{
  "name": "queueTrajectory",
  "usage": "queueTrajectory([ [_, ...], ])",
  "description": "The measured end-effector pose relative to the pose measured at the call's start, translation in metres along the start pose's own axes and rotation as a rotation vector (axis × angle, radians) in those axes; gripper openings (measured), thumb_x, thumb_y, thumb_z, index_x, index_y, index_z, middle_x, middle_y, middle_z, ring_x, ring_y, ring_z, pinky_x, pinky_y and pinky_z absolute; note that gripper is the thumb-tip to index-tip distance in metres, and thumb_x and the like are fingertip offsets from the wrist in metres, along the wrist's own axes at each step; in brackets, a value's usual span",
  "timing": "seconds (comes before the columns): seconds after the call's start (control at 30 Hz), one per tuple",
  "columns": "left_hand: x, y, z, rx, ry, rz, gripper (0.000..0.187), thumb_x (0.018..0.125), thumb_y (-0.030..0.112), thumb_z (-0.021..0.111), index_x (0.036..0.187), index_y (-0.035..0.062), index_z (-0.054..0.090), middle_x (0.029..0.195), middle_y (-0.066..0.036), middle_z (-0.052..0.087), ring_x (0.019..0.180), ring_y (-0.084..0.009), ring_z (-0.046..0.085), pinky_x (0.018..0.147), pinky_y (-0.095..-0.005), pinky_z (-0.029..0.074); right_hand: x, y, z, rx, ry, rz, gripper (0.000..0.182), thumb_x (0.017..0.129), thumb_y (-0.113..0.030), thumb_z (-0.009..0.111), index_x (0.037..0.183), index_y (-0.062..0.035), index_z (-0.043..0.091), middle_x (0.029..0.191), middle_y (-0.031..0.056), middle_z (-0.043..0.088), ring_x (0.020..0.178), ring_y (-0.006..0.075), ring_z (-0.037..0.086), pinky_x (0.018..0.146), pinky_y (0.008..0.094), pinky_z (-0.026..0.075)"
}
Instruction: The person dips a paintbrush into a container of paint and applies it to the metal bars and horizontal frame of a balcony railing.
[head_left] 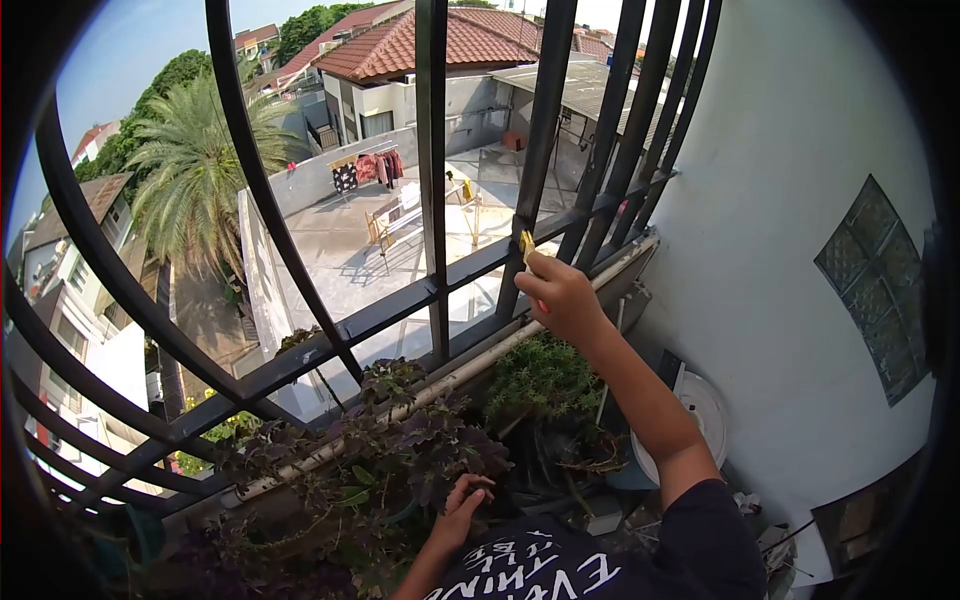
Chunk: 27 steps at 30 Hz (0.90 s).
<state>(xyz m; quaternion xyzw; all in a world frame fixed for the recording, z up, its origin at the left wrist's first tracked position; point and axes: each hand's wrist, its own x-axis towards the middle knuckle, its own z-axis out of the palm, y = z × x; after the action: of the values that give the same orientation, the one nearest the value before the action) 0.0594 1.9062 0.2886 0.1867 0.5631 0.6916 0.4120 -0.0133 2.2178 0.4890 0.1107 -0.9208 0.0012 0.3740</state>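
My right hand [562, 293] is raised to the black metal railing [470, 268], its fingers closed round a small brush [527, 245] with a yellowish head. The brush head touches or nearly touches a vertical bar, just above the horizontal rail; a bit of red shows under my fingers. Lower down, my left hand [463, 508] hangs beside the dark purple-leaved plants [430, 440], fingers curled but apart, with nothing visible in it.
A pale pipe [460, 377] runs along the foot of the railing. Green plants [540, 380] grow behind it. On the right are a white wall [760, 200] and a round white lid [705, 420]. Beyond the bars lies a terrace with hanging laundry [375, 168].
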Motion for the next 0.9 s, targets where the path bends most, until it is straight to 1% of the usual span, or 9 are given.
queueTrajectory([
  [0.03,0.0,-0.001,-0.001,0.027,-0.014,0.01,0.022,0.095,0.012,0.05,0.112,0.0003,0.057,0.097,-0.007,0.061,0.093,-0.0149,0.058,0.088,-0.0299,0.045,-0.001,0.0,-0.002,0.028,-0.044,0.033,0.024,0.066,0.005,0.064,0.081,-0.0078,0.052,0.085,0.0075,0.049,0.075,0.0266,0.059,0.062,0.0379,0.05],
  [0.13,-0.001,-0.002,0.0,-0.037,-0.037,-0.009,0.019,0.097,0.014,0.048,0.113,0.0036,0.052,0.107,-0.005,0.058,0.096,-0.014,0.055,0.09,-0.0295,0.043,0.001,0.001,-0.008,-0.012,0.107,0.005,0.025,0.066,0.005,0.064,0.083,-0.0086,0.052,0.086,0.0069,0.049,0.076,0.0264,0.059,0.063,0.0388,0.05],
  [0.23,0.0,-0.002,0.0,-0.098,-0.011,-0.033,0.018,0.097,0.012,0.048,0.112,0.0036,0.052,0.108,-0.005,0.059,0.097,-0.0141,0.055,0.09,-0.0292,0.043,-0.003,0.003,-0.007,-0.11,0.102,-0.046,0.026,0.065,0.004,0.064,0.085,-0.0089,0.052,0.086,0.0065,0.049,0.077,0.0261,0.059,0.063,0.0393,0.05],
  [0.33,0.003,-0.002,0.0,-0.057,-0.022,-0.016,0.017,0.096,0.011,0.048,0.111,0.0036,0.052,0.108,-0.006,0.059,0.097,-0.0144,0.056,0.09,-0.0294,0.043,0.001,0.009,0.006,-0.06,-0.036,-0.057,0.026,0.066,0.004,0.064,0.086,-0.0092,0.052,0.086,0.0062,0.049,0.077,0.0253,0.059,0.063,0.0383,0.051],
  [0.43,0.003,0.005,0.005,-0.094,0.02,0.001,0.021,0.094,0.011,0.05,0.111,0.0005,0.058,0.097,-0.007,0.061,0.092,-0.0156,0.058,0.088,-0.0303,0.045,0.006,0.0,0.001,-0.074,-0.036,-0.037,0.026,0.067,0.004,0.062,0.087,-0.0101,0.053,0.085,0.0055,0.049,0.074,0.0244,0.058,0.061,0.0355,0.05],
  [0.57,0.005,0.0,0.001,-0.129,0.069,0.021,0.022,0.095,0.012,0.049,0.112,0.0005,0.058,0.096,-0.007,0.062,0.091,-0.0156,0.058,0.088,-0.0303,0.045,0.011,0.0,0.006,-0.146,0.08,-0.09,0.026,0.066,0.002,0.063,0.086,-0.0101,0.054,0.084,0.0051,0.049,0.071,0.0234,0.056,0.059,0.0346,0.05],
  [0.67,0.006,0.001,-0.003,-0.069,0.095,0.02,0.023,0.095,0.013,0.049,0.112,0.0008,0.058,0.095,-0.007,0.062,0.091,-0.0155,0.058,0.087,-0.0302,0.045,0.01,0.001,0.007,-0.105,-0.073,-0.101,0.025,0.064,0.001,0.064,0.084,-0.0102,0.053,0.083,0.0043,0.048,0.069,0.0218,0.055,0.058,0.034,0.05],
  [0.83,0.013,-0.014,-0.011,0.03,0.108,0.08,0.022,0.095,0.016,0.049,0.11,0.0009,0.054,0.095,-0.007,0.062,0.089,-0.0154,0.056,0.083,-0.0297,0.044,0.011,0.001,0.01,-0.188,0.06,-0.121,0.025,0.063,0.001,0.062,0.082,-0.011,0.052,0.082,0.003,0.048,0.067,0.0212,0.055,0.056,0.0333,0.049],
  [0.9,0.01,-0.002,0.002,-0.066,0.084,0.032,0.02,0.094,0.016,0.05,0.105,0.0002,0.057,0.091,-0.006,0.062,0.088,-0.0152,0.057,0.082,-0.0295,0.045,0.01,0.002,0.014,-0.177,0.037,-0.12,0.024,0.063,0.001,0.062,0.081,-0.0109,0.052,0.081,0.0028,0.048,0.066,0.0214,0.055,0.055,0.0332,0.049],
])
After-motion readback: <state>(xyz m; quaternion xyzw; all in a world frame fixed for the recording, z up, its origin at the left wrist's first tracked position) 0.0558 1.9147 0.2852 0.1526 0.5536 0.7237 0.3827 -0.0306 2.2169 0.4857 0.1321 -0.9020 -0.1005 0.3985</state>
